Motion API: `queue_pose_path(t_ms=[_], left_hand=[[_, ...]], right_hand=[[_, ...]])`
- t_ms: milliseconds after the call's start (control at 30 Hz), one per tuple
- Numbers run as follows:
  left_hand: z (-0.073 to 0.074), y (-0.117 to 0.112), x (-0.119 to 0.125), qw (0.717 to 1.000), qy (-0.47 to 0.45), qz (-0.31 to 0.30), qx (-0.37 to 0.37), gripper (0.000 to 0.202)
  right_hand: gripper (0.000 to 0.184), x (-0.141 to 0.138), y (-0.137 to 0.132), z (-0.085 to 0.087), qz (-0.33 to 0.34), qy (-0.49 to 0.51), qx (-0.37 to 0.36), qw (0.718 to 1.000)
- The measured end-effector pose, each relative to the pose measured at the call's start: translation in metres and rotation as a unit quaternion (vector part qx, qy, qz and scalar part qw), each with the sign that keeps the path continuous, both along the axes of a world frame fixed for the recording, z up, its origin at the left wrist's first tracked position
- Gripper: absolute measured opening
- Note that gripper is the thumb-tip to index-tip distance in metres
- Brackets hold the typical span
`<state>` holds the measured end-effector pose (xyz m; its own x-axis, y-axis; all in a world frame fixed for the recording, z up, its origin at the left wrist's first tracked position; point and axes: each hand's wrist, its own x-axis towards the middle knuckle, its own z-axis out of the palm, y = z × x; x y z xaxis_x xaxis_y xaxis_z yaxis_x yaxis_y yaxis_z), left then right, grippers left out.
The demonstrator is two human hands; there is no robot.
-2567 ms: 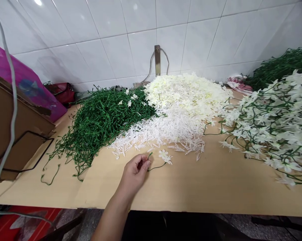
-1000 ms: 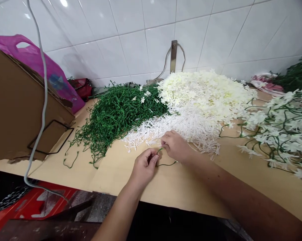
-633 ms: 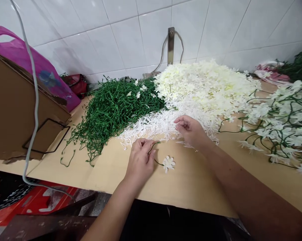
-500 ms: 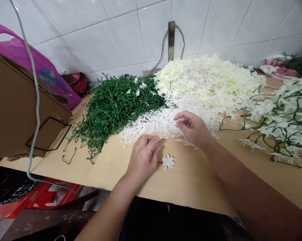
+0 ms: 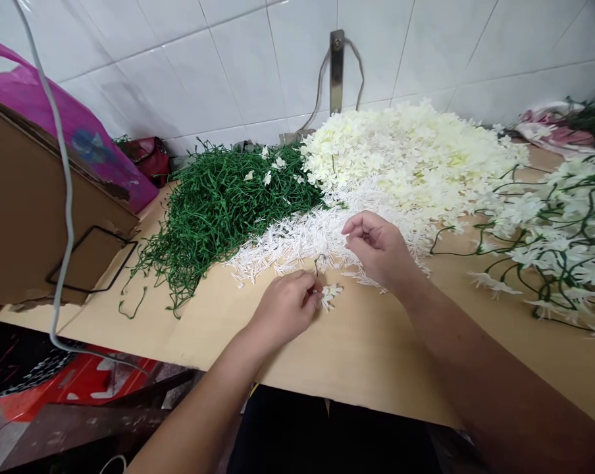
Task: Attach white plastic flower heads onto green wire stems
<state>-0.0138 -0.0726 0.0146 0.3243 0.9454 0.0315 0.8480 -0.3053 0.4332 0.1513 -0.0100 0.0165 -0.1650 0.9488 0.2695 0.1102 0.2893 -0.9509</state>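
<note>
My left hand (image 5: 284, 307) pinches a thin green stem with a white flower (image 5: 330, 294) on it, low over the wooden table (image 5: 357, 342). The stem's free tip curls up just above my fingers. My right hand (image 5: 379, 249) hovers over the heap of white plastic stamens (image 5: 307, 240), thumb and fingers pinched together; what they hold is too small to make out. Behind lie a pile of green stems (image 5: 223, 204) and a pile of cream petals (image 5: 406, 158).
Finished flower sprigs (image 5: 554, 230) are heaped at the right. A cardboard box (image 5: 35, 217) with a pink bag (image 5: 75, 138) stands at the left, a grey cable (image 5: 63, 217) hanging before it. A tiled wall closes the back. A red object lies below the table edge.
My right hand left the stem and moved up to the stamen heap. My left hand turned the stem, bringing the flower close to its fingertips. The view shifted slightly.
</note>
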Motion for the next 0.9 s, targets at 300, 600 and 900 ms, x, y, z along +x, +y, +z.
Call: queue_pose_path(t_ms=[300, 600, 900], left_hand=[[-0.002, 0.012, -0.015, 0.999, 0.016, 0.049, -0.014, 0.017], [0.014, 0.025, -0.020, 0.996, 0.051, 0.061, -0.036, 0.023], [0.001, 0.048, -0.005, 0.998, 0.032, 0.046, -0.037, 0.012]], right_hand=[[0.015, 0.001, -0.003, 0.006, 0.035, -0.006, -0.020, 0.999], [0.014, 0.002, -0.002, -0.005, 0.157, -0.121, -0.057, 0.978], [0.018, -0.007, -0.002, -0.018, 0.167, -0.166, -0.076, 0.969]])
